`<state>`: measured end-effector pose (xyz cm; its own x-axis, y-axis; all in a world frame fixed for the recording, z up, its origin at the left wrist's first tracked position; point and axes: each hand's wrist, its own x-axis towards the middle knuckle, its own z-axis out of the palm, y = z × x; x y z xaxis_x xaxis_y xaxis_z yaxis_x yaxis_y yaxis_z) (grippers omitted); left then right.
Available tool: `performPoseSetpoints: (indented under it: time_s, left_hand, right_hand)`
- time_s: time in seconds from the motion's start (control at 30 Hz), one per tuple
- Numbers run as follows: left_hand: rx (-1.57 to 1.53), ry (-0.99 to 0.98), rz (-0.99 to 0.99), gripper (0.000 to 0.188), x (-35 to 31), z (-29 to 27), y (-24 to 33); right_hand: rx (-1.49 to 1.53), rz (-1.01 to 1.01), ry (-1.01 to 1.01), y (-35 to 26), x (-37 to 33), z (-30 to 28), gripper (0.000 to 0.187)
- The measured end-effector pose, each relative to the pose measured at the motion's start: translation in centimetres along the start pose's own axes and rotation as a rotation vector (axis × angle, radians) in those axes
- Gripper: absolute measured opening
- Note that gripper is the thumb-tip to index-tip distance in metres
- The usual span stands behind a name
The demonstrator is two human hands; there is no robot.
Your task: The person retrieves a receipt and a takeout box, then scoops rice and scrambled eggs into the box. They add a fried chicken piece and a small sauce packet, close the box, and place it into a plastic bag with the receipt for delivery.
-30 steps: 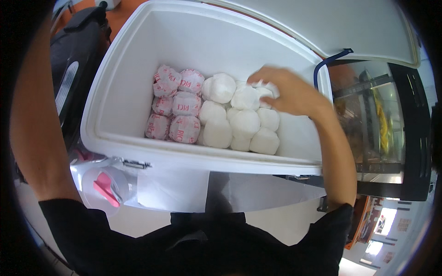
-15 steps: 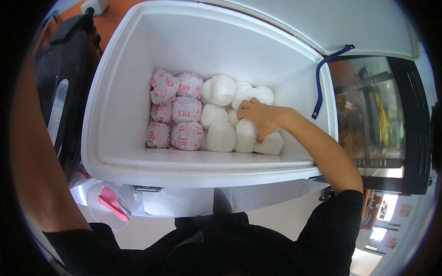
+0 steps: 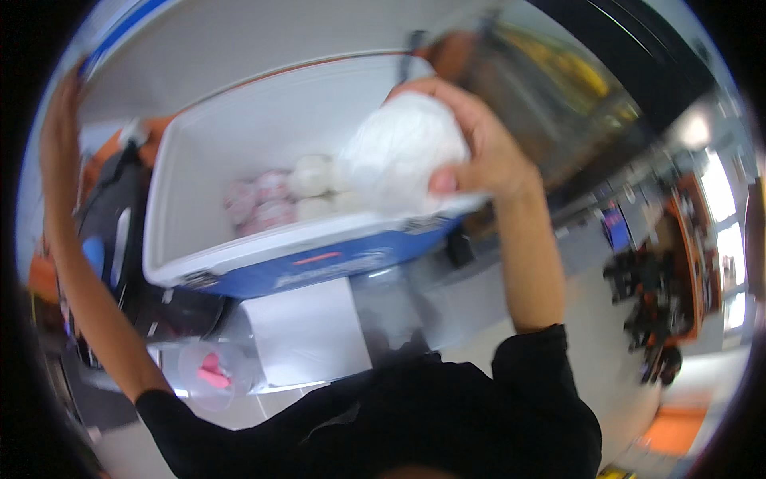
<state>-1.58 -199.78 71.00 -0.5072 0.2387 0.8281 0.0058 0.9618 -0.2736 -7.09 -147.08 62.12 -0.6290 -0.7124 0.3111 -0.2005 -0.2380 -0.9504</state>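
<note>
My right hand [image 3: 487, 148] grips a white wrapped round packet [image 3: 407, 152], raised above the right part of a blue-and-white cooler box [image 3: 163, 207]. Motion blurs the packet, and it hides part of the box behind it. Inside the cooler, more plain white packets [image 3: 311, 176] sit beside packets in pink-printed white wrap [image 3: 271, 215]. At the upper left, my left hand [image 3: 64, 112] is raised with its fingers on the edge of the cooler's raised lid [image 3: 239, 36].
A white sheet [image 3: 307, 331] lies on the metal surface in front of the cooler. Left of it stands a clear tub [image 3: 191, 379] with a pink-handled utensil [image 3: 214, 371]. A black appliance [image 3: 116, 215] is at the left, and a glass-fronted display case [image 3: 550, 104] at the right.
My right hand has lifted a white packet up out of the cooler. My left hand now shows at the lid's edge, and the lid has tilted forward. The view has shifted.
</note>
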Motion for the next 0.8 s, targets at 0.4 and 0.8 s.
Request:
performPoseSetpoints:
  time_s: [0.4, 0.8]
  left_hand:
    - [0.341, -0.033, -0.162, 0.04, -18.2, -4.7, 17.0]
    - [-1.998, -1.309, -0.491, 0.018, -17.3, -1.3, 82.9]
  right_hand:
    - [0.966, 0.166, 0.894, 14.0, -51.4, 5.5, 0.064]
    - [1.025, -0.212, 1.533, 16.8, -61.0, -5.1, 0.051]
